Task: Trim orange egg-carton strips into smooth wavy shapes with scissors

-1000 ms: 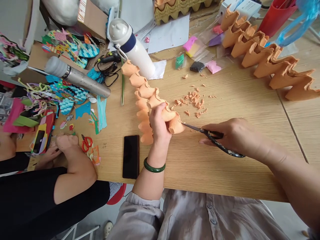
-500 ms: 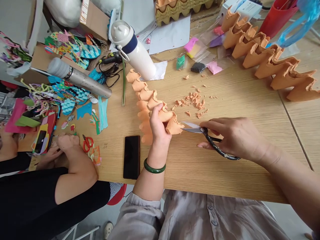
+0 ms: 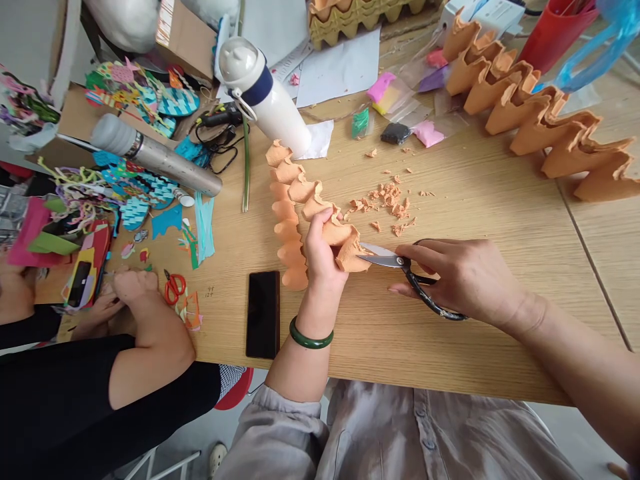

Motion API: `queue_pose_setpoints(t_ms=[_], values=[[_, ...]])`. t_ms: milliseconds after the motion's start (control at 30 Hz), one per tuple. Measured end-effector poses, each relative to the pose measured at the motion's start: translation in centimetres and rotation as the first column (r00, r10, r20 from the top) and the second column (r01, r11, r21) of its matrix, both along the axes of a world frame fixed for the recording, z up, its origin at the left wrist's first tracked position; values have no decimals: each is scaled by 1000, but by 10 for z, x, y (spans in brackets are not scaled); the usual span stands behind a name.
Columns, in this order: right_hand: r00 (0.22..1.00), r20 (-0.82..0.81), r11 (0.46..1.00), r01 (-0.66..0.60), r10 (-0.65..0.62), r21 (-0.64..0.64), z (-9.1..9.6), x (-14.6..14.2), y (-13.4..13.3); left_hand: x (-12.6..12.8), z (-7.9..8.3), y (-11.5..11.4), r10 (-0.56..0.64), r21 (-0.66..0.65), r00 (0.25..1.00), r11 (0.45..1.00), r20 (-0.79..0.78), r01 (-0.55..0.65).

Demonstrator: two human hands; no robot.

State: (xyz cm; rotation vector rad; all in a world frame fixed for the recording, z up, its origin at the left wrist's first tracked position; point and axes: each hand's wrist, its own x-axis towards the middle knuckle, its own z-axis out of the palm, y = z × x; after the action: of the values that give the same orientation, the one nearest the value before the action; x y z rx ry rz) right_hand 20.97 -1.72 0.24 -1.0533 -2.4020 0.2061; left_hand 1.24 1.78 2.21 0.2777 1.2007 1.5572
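My left hand [image 3: 324,250], with a green bangle [image 3: 311,335] on its wrist, is closed around the near end of an orange egg carton strip [image 3: 314,193]. In my right hand [image 3: 460,273] are black-handled scissors [image 3: 387,259], their blades parted at the rim of the strip's nearest cup. Beneath and left of that strip lies another row of orange cups [image 3: 287,230]. Small orange scraps [image 3: 387,199] are scattered on the table beyond the scissors.
Further orange carton strips [image 3: 530,110] stand at the right. A white bottle [image 3: 270,100], a steel flask [image 3: 160,157] and a phone [image 3: 263,313] are to the left. Clay packets [image 3: 395,133] lie at the back. Another person's arm [image 3: 155,327] rests beside red scissors [image 3: 175,287].
The held strip has shifted slightly right in my left hand. My right hand has brought the scissors a little left, so the blades now overlap the cup's rim.
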Motion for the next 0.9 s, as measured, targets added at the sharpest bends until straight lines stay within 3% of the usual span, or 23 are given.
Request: queue_pose_setpoints(t_ms=[500,733,900], values=[[1000,-21,1000,20,-20,22,1,-4,-6,2,0,0,-5,1,1000,1000,12,5],[993,116,989,35,-18,-143,5,-3,-8,0,-2,0,-33,-21,999,999,16,33],[989,143,982,67,-42,-177,3,-4,-5,0,-2,1,-7,-5,1000,1000,-17,7]])
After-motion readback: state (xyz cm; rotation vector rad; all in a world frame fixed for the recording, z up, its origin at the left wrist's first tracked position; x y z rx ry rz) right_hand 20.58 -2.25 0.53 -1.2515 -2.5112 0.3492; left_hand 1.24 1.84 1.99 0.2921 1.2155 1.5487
